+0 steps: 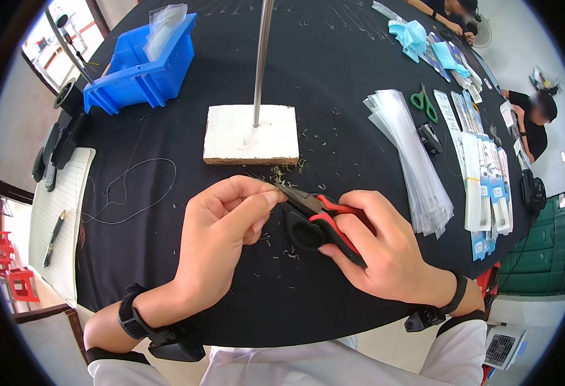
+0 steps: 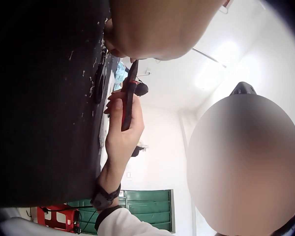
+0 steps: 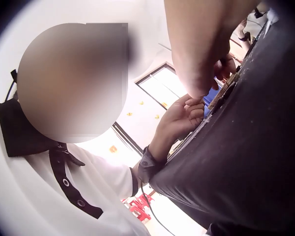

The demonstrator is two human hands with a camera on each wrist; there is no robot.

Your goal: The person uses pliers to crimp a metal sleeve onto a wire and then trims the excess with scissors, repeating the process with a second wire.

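In the head view my right hand [image 1: 382, 248] grips needle-nose pliers [image 1: 308, 202] with red and black handles, their tapered nose pointing left. My left hand [image 1: 215, 235] meets that nose, thumb and forefinger pinched together right at its tip. Whatever small thing sits between those fingertips is mostly hidden, and I cannot tell its kind. Under the pliers lies a black looped handle [image 1: 305, 233], like that of scissors, partly covered. Small greenish scraps [image 1: 279, 172] are scattered just beyond the fingers. The left wrist view shows the pliers [image 2: 130, 93] from the side, held upright.
A metal rod [image 1: 261, 64] rises from a white block [image 1: 250, 134]. At back left is a blue bin [image 1: 144, 80]; nearer lie a thin looped wire [image 1: 166, 183] and a notebook [image 1: 54, 238]. Plastic sleeves [image 1: 414, 167], green scissors [image 1: 424, 103] and packets [image 1: 488, 180] lie right.
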